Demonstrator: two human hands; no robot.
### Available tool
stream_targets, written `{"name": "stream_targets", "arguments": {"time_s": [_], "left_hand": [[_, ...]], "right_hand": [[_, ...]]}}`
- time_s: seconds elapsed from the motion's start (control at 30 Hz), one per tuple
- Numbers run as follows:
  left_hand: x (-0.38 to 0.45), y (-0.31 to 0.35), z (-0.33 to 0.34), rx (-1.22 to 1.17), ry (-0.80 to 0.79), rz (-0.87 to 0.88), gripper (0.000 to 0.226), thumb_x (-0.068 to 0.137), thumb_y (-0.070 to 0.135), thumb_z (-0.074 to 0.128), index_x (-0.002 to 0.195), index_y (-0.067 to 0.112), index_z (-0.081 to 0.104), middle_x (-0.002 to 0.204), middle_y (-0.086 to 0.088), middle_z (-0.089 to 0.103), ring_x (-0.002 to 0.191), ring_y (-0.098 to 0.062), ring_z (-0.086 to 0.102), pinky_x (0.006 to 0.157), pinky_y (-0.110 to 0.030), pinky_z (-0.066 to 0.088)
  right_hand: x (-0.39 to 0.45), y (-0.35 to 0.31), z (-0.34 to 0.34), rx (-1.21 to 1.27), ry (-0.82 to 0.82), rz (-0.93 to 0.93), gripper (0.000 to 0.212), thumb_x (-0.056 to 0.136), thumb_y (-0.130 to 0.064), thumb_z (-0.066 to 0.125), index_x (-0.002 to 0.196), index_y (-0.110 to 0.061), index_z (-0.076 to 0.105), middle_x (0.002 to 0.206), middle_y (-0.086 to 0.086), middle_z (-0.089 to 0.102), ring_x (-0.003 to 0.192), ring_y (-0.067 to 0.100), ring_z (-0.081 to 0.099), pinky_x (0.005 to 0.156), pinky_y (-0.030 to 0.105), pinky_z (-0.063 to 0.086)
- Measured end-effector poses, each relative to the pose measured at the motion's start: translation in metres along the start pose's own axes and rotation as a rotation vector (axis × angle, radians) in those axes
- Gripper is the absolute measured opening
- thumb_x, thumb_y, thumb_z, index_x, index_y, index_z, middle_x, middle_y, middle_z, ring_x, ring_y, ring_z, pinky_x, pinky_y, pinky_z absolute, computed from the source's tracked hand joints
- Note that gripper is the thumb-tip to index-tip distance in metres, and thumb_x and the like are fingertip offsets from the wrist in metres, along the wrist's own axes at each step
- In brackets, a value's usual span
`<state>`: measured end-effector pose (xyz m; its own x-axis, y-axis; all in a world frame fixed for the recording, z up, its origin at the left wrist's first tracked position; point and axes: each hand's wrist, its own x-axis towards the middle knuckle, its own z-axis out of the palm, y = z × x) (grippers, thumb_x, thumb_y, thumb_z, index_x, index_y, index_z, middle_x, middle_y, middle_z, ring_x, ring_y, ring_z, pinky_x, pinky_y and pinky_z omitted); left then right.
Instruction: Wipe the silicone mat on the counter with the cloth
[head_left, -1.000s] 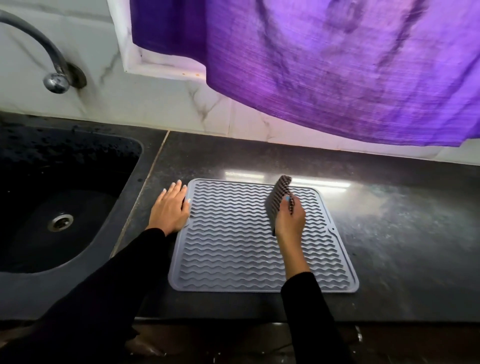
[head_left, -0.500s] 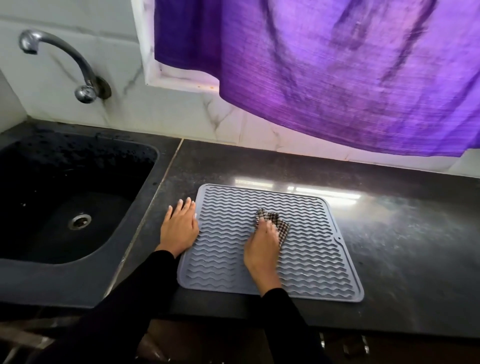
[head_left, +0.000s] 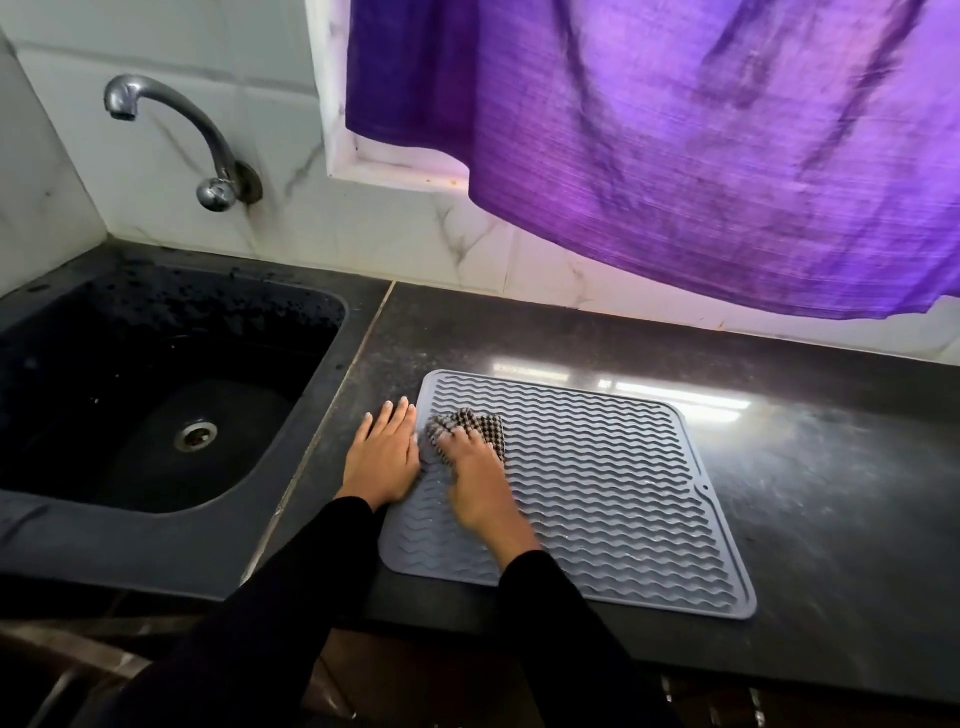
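The grey silicone mat lies flat on the dark counter, right of the sink. The checked cloth is bunched at its far left, held in the grip of the right hand, while the left hand lies flat at the mat's left edge. If the left hand is lifted, the mat could be dragged toward the sink, and the wavy grooves could be missed by the bunched cloth.

The mat lies on the counter. The sink is to its left, set in the counter. The tap is on the wall behind the sink. The curtain hangs behind the mat and above it. The cloth is on the mat, near its left edge, under the right hand. The left hand lies flat on the counter, at the mat's left edge, just beside the right hand.
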<state>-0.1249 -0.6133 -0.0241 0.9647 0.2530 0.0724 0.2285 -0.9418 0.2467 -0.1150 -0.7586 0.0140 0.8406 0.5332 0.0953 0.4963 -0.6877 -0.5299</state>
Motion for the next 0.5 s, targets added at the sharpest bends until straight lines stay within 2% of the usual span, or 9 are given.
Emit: {"name": "stream_targets", "arguments": {"time_s": [0.07,0.1,0.33,0.43,0.5], "left_hand": [[0.001,0.0,-0.001,0.012,-0.001,-0.013,0.069,0.083,0.032,0.006,0.148,0.013,0.019,0.157,-0.001,0.016,0.145,-0.017,0.011,0.116,-0.036,0.003],[0.002,-0.001,0.0,0.008,-0.001,-0.016,0.068,0.084,0.032,0.006,0.148,0.013,0.019,0.157,-0.001,0.016,0.145,-0.016,0.01,0.116,-0.036,0.003],[0.001,-0.003,-0.002,-0.032,-0.013,-0.007,0.057,0.095,0.032,0.01,0.148,0.013,0.017,0.157,0.0,0.013,0.145,-0.015,0.007,0.117,-0.036,0.001],[0.0,-0.003,-0.002,-0.037,-0.024,-0.004,0.051,0.1,0.026,0.02,0.148,0.013,0.016,0.158,0.0,0.011,0.145,-0.015,0.005,0.117,-0.036,0.0],[-0.001,-0.001,-0.005,-0.042,-0.027,-0.007,0.05,0.1,0.026,0.02,0.149,0.013,0.015,0.158,0.0,0.01,0.145,-0.015,0.004,0.117,-0.037,0.0]], "right_hand": [[-0.004,-0.001,0.01,-0.263,-0.091,-0.044,0.056,0.091,-0.006,0.035,0.145,-0.016,0.027,0.155,0.012,0.018,0.144,0.029,0.011,0.118,0.037,0.006],[-0.003,-0.001,0.008,-0.327,-0.082,-0.041,0.054,0.093,-0.008,0.033,0.145,-0.016,0.027,0.156,0.011,0.014,0.145,0.029,0.008,0.118,0.038,0.003],[-0.01,0.013,-0.017,-0.545,-0.069,-0.001,0.042,0.099,-0.017,0.027,0.14,-0.02,0.038,0.156,0.007,0.018,0.145,0.03,-0.002,0.118,0.042,-0.002],[-0.017,0.025,-0.029,-0.568,-0.034,0.051,0.042,0.099,-0.017,0.028,0.139,-0.02,0.04,0.155,0.006,0.02,0.145,0.03,-0.001,0.118,0.043,-0.003],[-0.021,0.036,-0.037,-0.554,-0.013,0.096,0.041,0.098,-0.014,0.03,0.136,-0.02,0.045,0.154,0.005,0.025,0.145,0.03,0.003,0.119,0.042,-0.001]]}}
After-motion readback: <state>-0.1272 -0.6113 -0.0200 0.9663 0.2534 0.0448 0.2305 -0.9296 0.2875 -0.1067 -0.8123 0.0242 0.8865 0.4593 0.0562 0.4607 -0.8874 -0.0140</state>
